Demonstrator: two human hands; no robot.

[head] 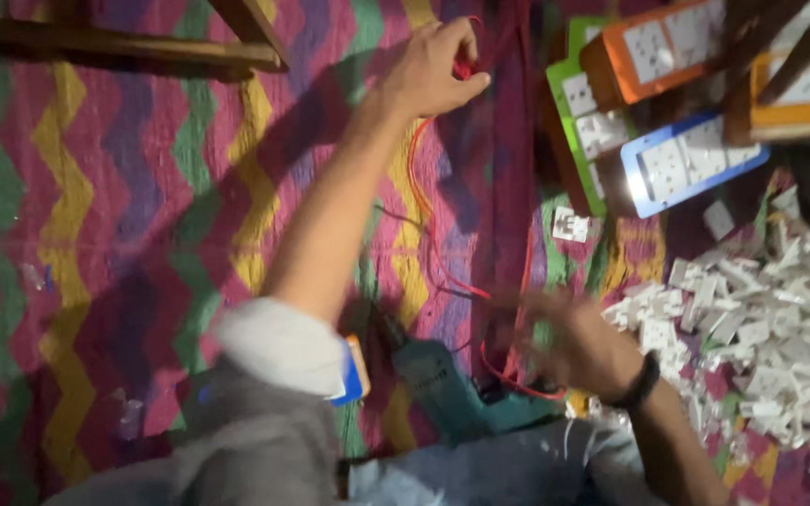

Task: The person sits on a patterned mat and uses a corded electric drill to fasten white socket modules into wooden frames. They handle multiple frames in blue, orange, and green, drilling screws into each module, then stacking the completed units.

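While the thin red wire [421,201] trails in loose curves over the zigzag-striped mat [124,187], its far end sits pinched in the left hand [431,67], fingers curled tight on it. Left arm stretched out, sleeve rolled at the elbow. Wire runs back to the right hand [569,339], motion-blurred, black band on the wrist; can't tell its grip. Hands well apart. Teal tool [447,389] between them, pile of white plastic parts [771,319] just right of it.
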